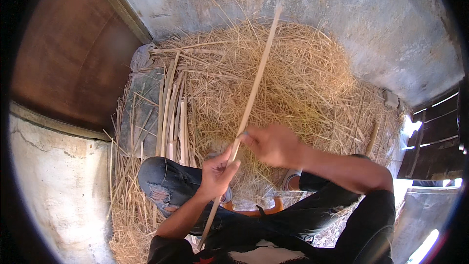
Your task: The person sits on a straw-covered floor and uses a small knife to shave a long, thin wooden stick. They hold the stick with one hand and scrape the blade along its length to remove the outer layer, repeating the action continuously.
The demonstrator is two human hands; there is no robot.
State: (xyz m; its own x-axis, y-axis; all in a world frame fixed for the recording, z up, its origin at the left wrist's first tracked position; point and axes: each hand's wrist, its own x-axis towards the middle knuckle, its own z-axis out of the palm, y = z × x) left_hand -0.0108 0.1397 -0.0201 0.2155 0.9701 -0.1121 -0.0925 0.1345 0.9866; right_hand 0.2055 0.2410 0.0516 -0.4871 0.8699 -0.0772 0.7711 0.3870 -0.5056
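Observation:
A long, pale bamboo strip (259, 73) runs slantwise from near my lap up toward the far wall. My left hand (217, 172) is wrapped round its lower part, with the thumb on the right side. Just above, my right hand (273, 144) is closed against the strip, its thumb and fingertips at the edge. That hand is slightly blurred, and its palm is hidden. Under the strip lies a heap of dry straw or shavings (293, 68). Beyond my left knee, several similar pale strips (170, 112) lie side by side.
A grey weathered wall (312, 0) closes off the far side. At left are a brown panel (73, 44) and a pale wall (58, 181). An orange curved object (261, 210) shows between my legs. Dark slatted boards (432, 142) stand at right.

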